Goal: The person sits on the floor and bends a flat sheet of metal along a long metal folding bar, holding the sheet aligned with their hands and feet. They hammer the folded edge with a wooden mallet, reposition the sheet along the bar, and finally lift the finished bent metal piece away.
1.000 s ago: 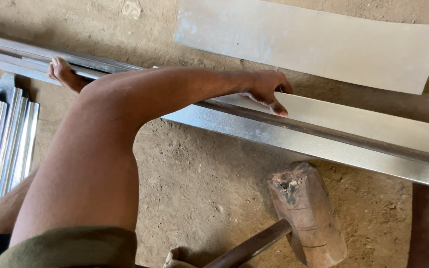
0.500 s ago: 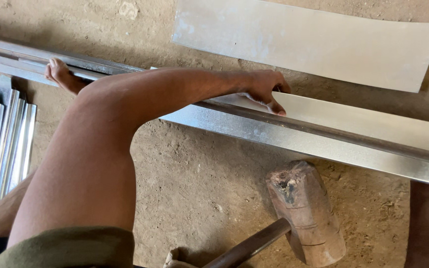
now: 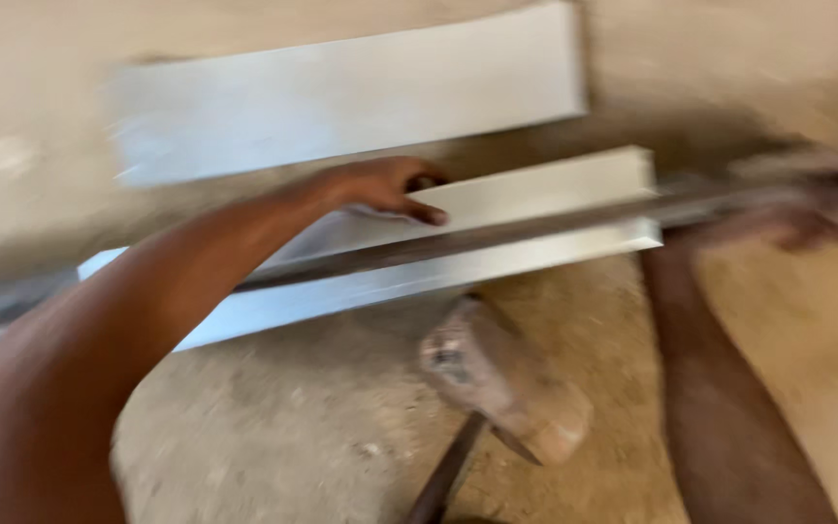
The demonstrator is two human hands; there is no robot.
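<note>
Here the left hand point(image 3: 385, 187) is lying flat and open on the long folded grey sheet-metal strip point(image 3: 497, 228) at mid-frame, while the blurred right hand point(image 3: 826, 209), grip unclear, is reaching its far-right end; it looks stiff, light, sharp-edged, best held by the flat faces

Wooden mallet point(image 3: 506, 383) on dirt floor point(image 3: 273, 427); flat metal sheet point(image 3: 341, 92) beyond

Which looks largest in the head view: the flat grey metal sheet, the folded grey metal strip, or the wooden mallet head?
1. Folded grey metal strip, longest.
2. Flat grey metal sheet; it lies farther away, so this is unsure.
3. Wooden mallet head, clearly smallest.
</note>
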